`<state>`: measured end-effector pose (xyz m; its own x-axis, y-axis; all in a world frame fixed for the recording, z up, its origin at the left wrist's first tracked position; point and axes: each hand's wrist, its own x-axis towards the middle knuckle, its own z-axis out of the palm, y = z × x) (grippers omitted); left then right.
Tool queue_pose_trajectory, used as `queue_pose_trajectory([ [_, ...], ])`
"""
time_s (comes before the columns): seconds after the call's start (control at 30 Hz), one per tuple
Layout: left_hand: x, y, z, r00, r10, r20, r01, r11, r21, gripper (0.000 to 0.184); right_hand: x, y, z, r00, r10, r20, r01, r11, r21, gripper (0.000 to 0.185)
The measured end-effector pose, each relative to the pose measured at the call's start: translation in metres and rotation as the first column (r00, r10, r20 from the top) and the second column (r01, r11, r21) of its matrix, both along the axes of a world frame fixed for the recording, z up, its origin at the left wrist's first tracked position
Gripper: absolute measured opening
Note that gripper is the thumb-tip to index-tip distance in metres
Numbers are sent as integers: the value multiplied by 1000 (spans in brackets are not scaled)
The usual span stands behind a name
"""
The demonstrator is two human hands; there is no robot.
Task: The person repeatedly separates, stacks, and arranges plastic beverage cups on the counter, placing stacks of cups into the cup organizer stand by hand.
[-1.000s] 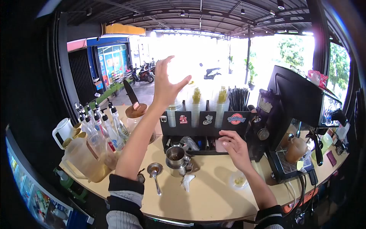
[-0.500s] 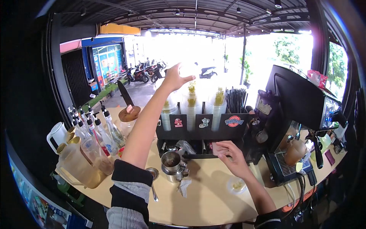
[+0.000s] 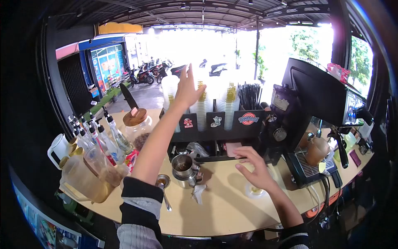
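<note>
My left hand (image 3: pixel 190 90) reaches over the black cup holder (image 3: pixel 211 144), with its fingers stretched upward and its thumb against or just in front of the middle stack of clear plastic cups (image 3: pixel 201 112). Glare washes out the tops of the cups, so contact is unclear. Further right stands another cup stack (image 3: pixel 229 108). Over the counter hovers my right hand (image 3: pixel 255 169), fingers apart and holding nothing, close to a pink pad (image 3: pixel 232 149) in the holder's lower shelf. Below that hand a clear cup or lid (image 3: pixel 255 191) rests on the wood, partly hidden.
A metal drip filter (image 3: pixel 183 167) stands mid-counter beside a crumpled tissue (image 3: pixel 199 193) and a spoon (image 3: pixel 167 201). Pump bottles (image 3: pixel 108 141) and a plastic pitcher (image 3: pixel 89 180) crowd the left. An espresso machine (image 3: pixel 315 99) holding a brown-filled cup (image 3: pixel 317 152) fills the right.
My left hand has come down slightly from the top of the middle cup stack, its fingers straightening upward. My right hand has shifted little, its fingers now more spread. The view has tilted slightly.
</note>
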<state>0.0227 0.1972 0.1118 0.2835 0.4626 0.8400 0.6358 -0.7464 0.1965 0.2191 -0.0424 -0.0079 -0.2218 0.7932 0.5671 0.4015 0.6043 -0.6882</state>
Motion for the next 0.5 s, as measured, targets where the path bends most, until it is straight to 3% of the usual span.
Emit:
queue_pose_trajectory([
  [0.03,5,-17,-6,997,14,79,-34,966,256,79,4,-7,4,999,-44,-13,44,998,44,39],
  [0.07,9,-36,-14,987,-113,113,70,942,329,69,8,-12,7,995,-90,-30,92,992,87,39],
  [0.17,29,-106,-54,926,-318,203,287,943,168,56,32,-21,-6,951,-227,-210,262,953,153,28],
  [0.2,36,-121,-79,895,-405,190,388,914,121,55,36,-27,-8,909,-293,-298,364,905,219,21],
  [0.23,42,-140,-101,849,-491,194,497,868,21,55,44,-34,-12,880,-318,-352,409,885,222,25],
  [0.27,46,-163,-121,789,-564,244,605,782,-151,57,53,-41,-23,836,-284,-470,395,906,155,28],
  [0.3,52,-168,-152,782,-608,134,623,766,-156,63,64,-47,-39,774,-249,-583,369,924,96,32],
  [0.33,56,-178,-182,802,-593,74,582,746,-324,69,80,-53,-59,755,-325,-569,398,918,3,51],
  [0.37,61,-185,-201,799,-597,78,586,741,-329,69,79,-58,-71,754,-333,-566,402,916,-4,51],
  [0.43,71,-193,-230,696,-683,221,667,502,-550,75,78,-68,-91,775,-551,-311,543,831,-121,71],
  [0.47,75,-193,-242,693,-685,223,669,496,-554,75,82,-67,-107,805,-553,-216,507,830,-234,87],
  [0.5,80,-192,-255,720,-678,147,604,508,-614,78,82,-62,-123,801,-558,-216,511,826,-239,87],
])
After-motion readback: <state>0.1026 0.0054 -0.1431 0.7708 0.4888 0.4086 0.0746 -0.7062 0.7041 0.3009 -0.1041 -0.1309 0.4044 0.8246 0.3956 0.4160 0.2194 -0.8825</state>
